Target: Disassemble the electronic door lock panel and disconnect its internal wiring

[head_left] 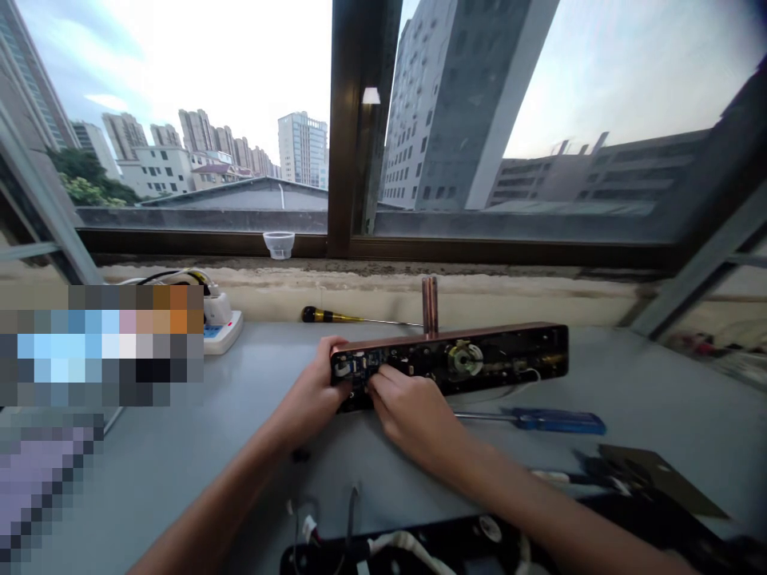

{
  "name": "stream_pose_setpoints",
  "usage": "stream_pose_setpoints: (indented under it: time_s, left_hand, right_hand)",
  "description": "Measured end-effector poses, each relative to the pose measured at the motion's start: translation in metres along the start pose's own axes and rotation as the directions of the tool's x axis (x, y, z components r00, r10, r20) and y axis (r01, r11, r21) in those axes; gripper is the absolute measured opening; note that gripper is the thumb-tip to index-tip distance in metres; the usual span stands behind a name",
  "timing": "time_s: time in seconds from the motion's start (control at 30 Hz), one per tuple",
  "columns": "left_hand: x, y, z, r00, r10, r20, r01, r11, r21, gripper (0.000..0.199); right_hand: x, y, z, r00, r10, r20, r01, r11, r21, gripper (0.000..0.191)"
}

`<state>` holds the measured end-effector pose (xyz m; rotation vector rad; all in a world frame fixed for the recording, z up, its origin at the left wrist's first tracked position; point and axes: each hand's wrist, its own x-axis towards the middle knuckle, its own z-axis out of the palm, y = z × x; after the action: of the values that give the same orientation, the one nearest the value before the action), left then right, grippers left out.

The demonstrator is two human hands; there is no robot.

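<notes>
A long copper-edged housing (509, 359) with a black inside stands tilted on the table, its open side towards me. Two copper-coloured posts rise from its top edge. My left hand (323, 379) grips its left end, thumb in front and fingers behind. Inside that end sits a small blue circuit board (363, 366). My right hand (413, 407) is at the board, its fingers pinched together against it; what lies between the fingertips is hidden. A round metal part (466, 359) and a thin white wire show further right in the housing.
A blue-handled screwdriver (557, 421) lies right of my right hand, a black-and-yellow screwdriver (329, 315) behind the housing. In front are a black panel (443, 539) with cables and a dark flat plate (665, 479). A power strip (224, 334) stands left; a clear cup (279, 245) sits on the windowsill.
</notes>
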<state>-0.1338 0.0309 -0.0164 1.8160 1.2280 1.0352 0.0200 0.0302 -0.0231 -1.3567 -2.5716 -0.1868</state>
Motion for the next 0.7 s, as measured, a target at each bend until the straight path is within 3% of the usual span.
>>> stream_pose_setpoints:
  time_s: [0.13,0.2,0.3,0.4,0.53,0.63,0.7]
  left_hand:
    - [0.001,-0.002,-0.002,0.999,0.034,0.024,-0.034,0.999,0.003,0.043]
    - [0.001,-0.003,-0.003,0.999,0.050,0.019,-0.050,0.999,-0.016,0.042]
    - [0.001,-0.003,-0.003,0.999,0.039,0.008,-0.038,0.999,-0.034,0.041]
    - [0.000,-0.002,-0.002,1.000,-0.005,0.005,0.006,1.000,-0.018,0.042]
    - [0.000,0.000,-0.002,1.000,-0.019,-0.005,0.018,1.000,-0.021,0.045]
    - [0.002,0.003,-0.005,0.998,-0.058,-0.002,0.058,0.997,-0.047,0.057]
    - [0.002,0.008,-0.009,0.998,-0.024,-0.066,0.023,1.000,-0.011,0.057]
  right_hand:
    - [0.000,0.001,-0.020,0.999,-0.033,0.023,0.033,0.999,-0.008,0.012]
    - [-0.004,0.001,-0.033,0.991,-0.128,0.039,0.125,0.989,0.084,0.015]
    - [-0.013,-0.003,-0.045,0.930,-0.354,0.094,0.303,0.887,0.349,0.018]
    - [-0.020,-0.010,-0.041,0.866,-0.481,0.132,0.376,0.804,0.460,0.020]
    - [-0.024,-0.011,-0.032,0.859,-0.500,0.110,0.390,0.778,0.492,0.013]
    - [-0.026,0.003,-0.037,0.890,-0.453,0.047,0.346,0.740,0.576,0.013]
    - [-0.029,0.018,-0.042,0.922,-0.388,0.001,0.299,0.713,0.635,0.013]
